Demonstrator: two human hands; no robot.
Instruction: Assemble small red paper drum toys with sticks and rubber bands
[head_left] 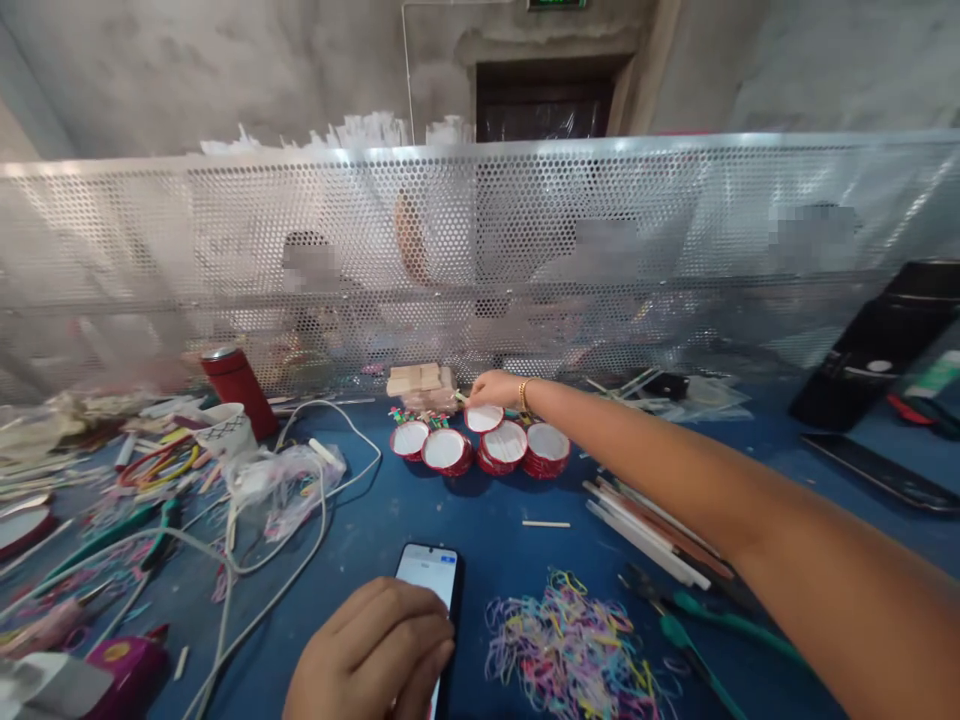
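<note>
My left hand (pixel 375 645) lies over a smartphone (pixel 429 568) with its screen lit. Its fingers are bent and held together, the fingertips reaching the phone's right edge; the thumb is hidden. My right hand (pixel 495 388), with a gold bracelet at the wrist, is stretched out behind stacks of round white discs with red rims (pixel 504 445). Its fingers are pinched around something too small to make out, just above one disc (pixel 484 418). Small red and green pieces (pixel 420 416) lie behind the stacks, beside bundled wooden sticks (pixel 415 378).
Loose coloured rubber bands (pixel 574 645) lie in front, with green-handled pliers (pixel 697 640) and glue sticks (pixel 649 535) to the right. A white cable (pixel 324 510), paper cup (pixel 225 430) and red flask (pixel 238 390) stand left. A perforated metal screen (pixel 480 250) closes the back; people sit behind it.
</note>
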